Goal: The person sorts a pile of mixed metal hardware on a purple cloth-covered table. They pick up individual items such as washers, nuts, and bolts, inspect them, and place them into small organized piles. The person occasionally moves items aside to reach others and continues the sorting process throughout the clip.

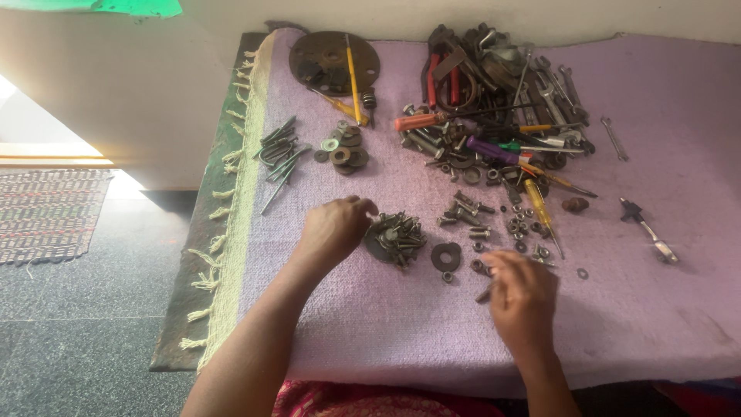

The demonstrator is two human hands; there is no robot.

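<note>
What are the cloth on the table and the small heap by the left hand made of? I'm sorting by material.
Cloth: seemingly woven cotton, matte lilac, with a cream tasselled fringe on its edge. Heap of bolts, at the left hand: apparently steel, dull grey with glints, some darker, perhaps tarnished. It rests on a dark round disc, its material unclear.

You're looking at your left hand (333, 229) sitting just left of the bolt pile (397, 236), your right hand (521, 297) resting right of the big washer (446, 255), nails (279, 154) and washers (344, 148) lying behind, tool heap (494, 93) sprawling far back right.
</note>
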